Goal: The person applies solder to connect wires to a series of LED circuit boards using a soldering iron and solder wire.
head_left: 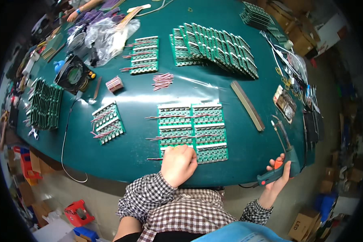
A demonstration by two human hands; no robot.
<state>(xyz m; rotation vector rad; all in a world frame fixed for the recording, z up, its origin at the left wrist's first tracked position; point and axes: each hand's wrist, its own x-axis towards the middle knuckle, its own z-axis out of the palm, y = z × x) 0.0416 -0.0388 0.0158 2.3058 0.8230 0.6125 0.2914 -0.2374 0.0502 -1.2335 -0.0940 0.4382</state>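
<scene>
My left hand (179,164) is closed over the lower end of the left of two green circuit board panels (175,131) set side by side. Its fingertips are bent down onto the board, and whatever they pinch is hidden beneath them. A red and black wire (154,159) sticks out to the left of this hand. Similar wires lie across the upper rows of both panels, including the right panel (211,151). Out at the right table edge, my right hand (279,171) grips a green soldering gun (293,163) with an orange trigger, its thin metal tip pointing up and away.
Loose wires (162,81) and a wire bundle (114,84) lie beyond the panels. A wired panel (108,123), a black fan (74,74) and a board stack (44,105) stand left. Leaning panels (218,46) fill the back. A long bar (247,105) lies right. Someone's hand (72,16) shows far left.
</scene>
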